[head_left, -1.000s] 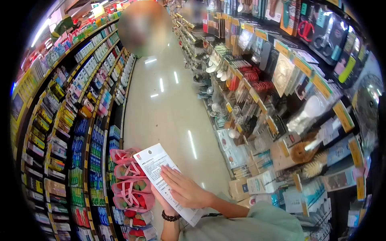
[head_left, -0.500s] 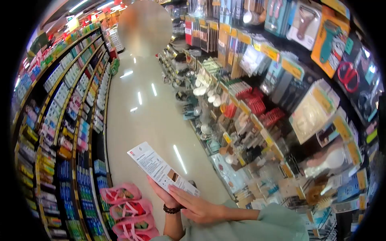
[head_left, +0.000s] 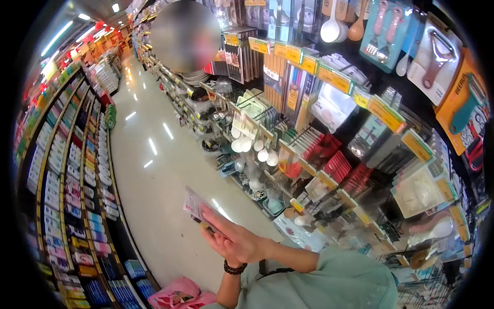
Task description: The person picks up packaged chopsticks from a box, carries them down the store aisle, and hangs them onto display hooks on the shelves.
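Observation:
A flat printed package [head_left: 193,204], pale with small print, is tilted so that I see it at a slant. My left hand [head_left: 220,246], a dark beaded bracelet [head_left: 235,268] at its wrist, grips the lower end from below. Over it lies my right hand [head_left: 246,241], its fingers stretched along the package and pressing on it. The hands overlap and cover most of the package. Both are above the aisle floor [head_left: 159,206], apart from the shelves on either side.
On the right a rack holds hanging kitchenware: white spoons [head_left: 333,27], a carded peeler [head_left: 469,103], chopsticks [head_left: 276,76] and red-handled goods [head_left: 337,166]. Shelves of packaged goods [head_left: 72,180] line the left. Pink fabric items [head_left: 180,294] sit low at left. A blurred circle covers part of the far aisle.
The package has turned from showing its printed face to a steep slant. My right hand has moved up over it, hiding more. The view has swung to the right.

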The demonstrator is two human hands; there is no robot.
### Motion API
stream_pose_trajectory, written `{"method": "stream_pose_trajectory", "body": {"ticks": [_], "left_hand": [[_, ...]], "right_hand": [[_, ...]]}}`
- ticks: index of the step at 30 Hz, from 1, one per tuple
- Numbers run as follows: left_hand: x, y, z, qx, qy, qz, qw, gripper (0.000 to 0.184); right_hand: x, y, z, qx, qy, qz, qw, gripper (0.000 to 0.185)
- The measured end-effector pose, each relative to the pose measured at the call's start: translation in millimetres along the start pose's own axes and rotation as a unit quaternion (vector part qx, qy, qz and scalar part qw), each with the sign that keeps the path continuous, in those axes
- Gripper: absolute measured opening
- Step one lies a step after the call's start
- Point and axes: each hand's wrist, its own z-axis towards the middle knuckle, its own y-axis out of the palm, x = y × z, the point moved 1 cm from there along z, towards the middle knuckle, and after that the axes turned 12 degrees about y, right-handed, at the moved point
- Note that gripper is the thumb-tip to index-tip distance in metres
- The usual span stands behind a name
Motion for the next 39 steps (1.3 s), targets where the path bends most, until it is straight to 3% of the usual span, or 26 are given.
{"method": "stream_pose_trajectory", "body": {"ticks": [1,4,7,10,13,14,17,19,23,29,31,36,39], "left_hand": [[-10,-3,19,0.002,0.009,-0.004,1.0,0.075],[-71,-14,84,0.032,0.068,-0.037,0.997,0.058],[-77,20,148,0.113,0.098,-0.013,0.989,0.058],[-93,41,223,0.054,0.138,-0.036,0.988,0.054],[-94,68,316,-0.001,0.221,0.092,0.971,0.053],[-92,81,344,-0.031,0.203,0.024,0.978,0.053],[-109,113,420,-0.086,0.279,0.18,0.939,0.054],[-121,142,458,-0.082,0.3,0.169,0.935,0.056],[-128,191,515,-0.072,0.327,0.137,0.932,0.06],[-133,238,576,-0.06,0.424,0.129,0.894,0.059],[-141,245,587,-0.068,0.394,0.077,0.913,0.058],[-133,242,596,-0.065,0.453,0.068,0.887,0.061],[-130,242,603,-0.094,0.384,-0.063,0.917,0.061]], "right_hand": [[6,-7,7,0.012,-0.012,-0.018,1.0,0.067],[39,-27,33,0.045,-0.029,-0.063,0.997,0.066],[63,-46,63,0.092,-0.007,-0.076,0.993,0.068],[95,-77,102,0.143,0.021,-0.049,0.988,0.069],[137,-108,150,0.156,0.108,0.046,0.981,0.065],[151,-119,164,0.157,0.119,0.047,0.979,0.063],[190,-146,207,0.208,0.131,0.048,0.968,0.057],[215,-162,244,0.255,0.141,0.108,0.95,0.056],[228,-215,296,0.326,0.163,0.177,0.914,0.047],[254,-261,350,0.433,0.076,0.182,0.88,0.05],[251,-269,362,0.465,0.057,0.148,0.871,0.051],[257,-265,380,0.518,0.064,0.122,0.844,0.051],[243,-259,393,0.551,0.057,0.089,0.828,0.049]]}}
